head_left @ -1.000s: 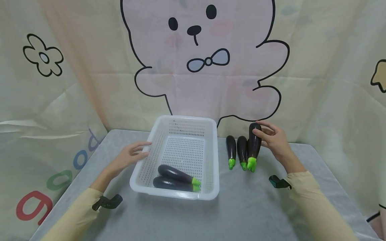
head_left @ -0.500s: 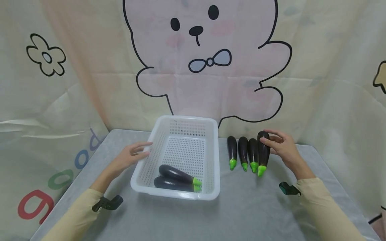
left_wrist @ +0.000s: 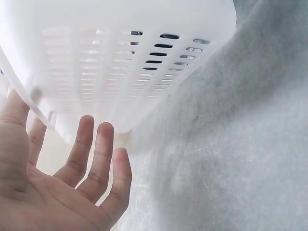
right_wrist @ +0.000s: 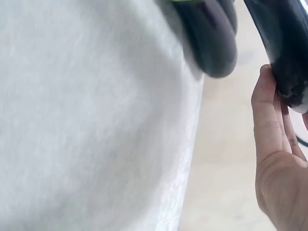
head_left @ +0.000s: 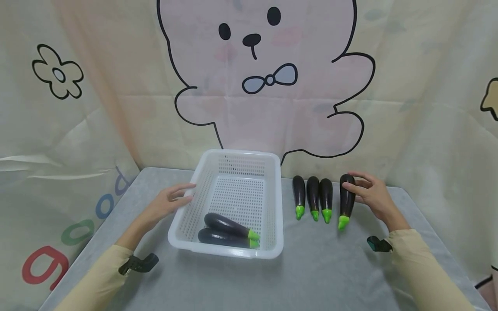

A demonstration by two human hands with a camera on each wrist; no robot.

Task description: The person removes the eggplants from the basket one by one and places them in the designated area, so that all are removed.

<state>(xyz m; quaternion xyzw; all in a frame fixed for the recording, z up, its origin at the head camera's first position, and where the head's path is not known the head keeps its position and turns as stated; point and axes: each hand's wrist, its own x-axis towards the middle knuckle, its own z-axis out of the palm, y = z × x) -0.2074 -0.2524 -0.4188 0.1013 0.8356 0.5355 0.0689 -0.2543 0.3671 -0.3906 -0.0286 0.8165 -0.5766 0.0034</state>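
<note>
right hand (head_left: 372,194) pinches 1 eggplant (head_left: 346,205) near its blunt end; align it with the other 3 eggplants (head_left: 313,193). left hand (head_left: 163,205), fingers relaxed, touches basket (head_left: 233,252).

1. You are in a small curtained booth that looks staged for recording; whether a home or a lab surrounds it, you cannot tell.
2. Pale cloth (head_left: 128,112) hangs behind and on both sides of your table (head_left: 233,287), printed with a cartoon bear (head_left: 268,121), a flower (head_left: 58,74) and coloured letters (head_left: 98,207).
3. You wear a camera (head_left: 142,262) at each cuff.
</note>
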